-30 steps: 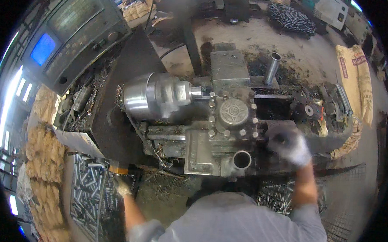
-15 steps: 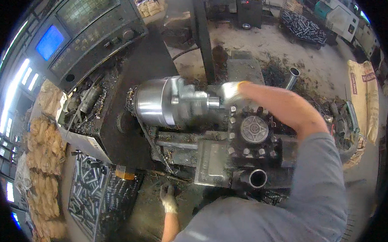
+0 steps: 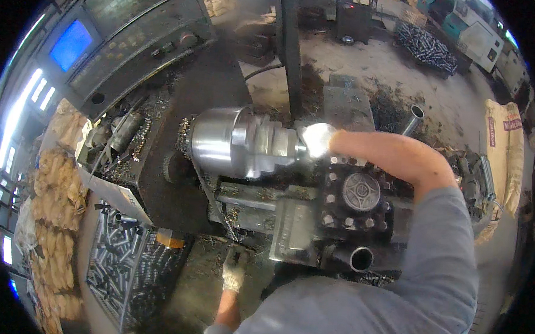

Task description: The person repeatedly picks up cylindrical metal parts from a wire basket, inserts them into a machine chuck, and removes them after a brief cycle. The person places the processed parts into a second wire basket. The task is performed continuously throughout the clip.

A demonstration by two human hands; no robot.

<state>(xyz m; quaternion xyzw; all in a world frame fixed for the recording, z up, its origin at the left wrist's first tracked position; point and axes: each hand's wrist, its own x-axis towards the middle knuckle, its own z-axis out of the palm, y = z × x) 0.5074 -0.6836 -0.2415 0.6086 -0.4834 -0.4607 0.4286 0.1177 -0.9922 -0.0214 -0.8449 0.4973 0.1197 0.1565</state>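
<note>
My right hand [image 3: 318, 139], in a white glove, is closed at the outer end of a short shiny metal cylinder [image 3: 300, 149]. That cylinder sticks out of the jaws [image 3: 274, 144] of a lathe chuck [image 3: 218, 141], and the jaws look smeared. Low in front of the machine, my left hand [image 3: 233, 272] wears a pale glove with dark, soiled fingers. Its fingers are curled around a dark spot, and what they hold is too unclear to name. A square tool post [image 3: 362, 192] with a round star-marked cap stands just below my right forearm.
At the lower left stands a bin [image 3: 134, 268] of small metal tubes. A control panel with a blue screen [image 3: 71, 45] rises at the upper left. An upright metal tube [image 3: 413, 119] stands beyond my right forearm, and a horizontal tube end [image 3: 361, 259] faces me near the tool post.
My right hand has come against the end of the metal cylinder. The chuck jaws appear at a different angle. My left hand has shifted slightly, and the whole view has moved a little.
</note>
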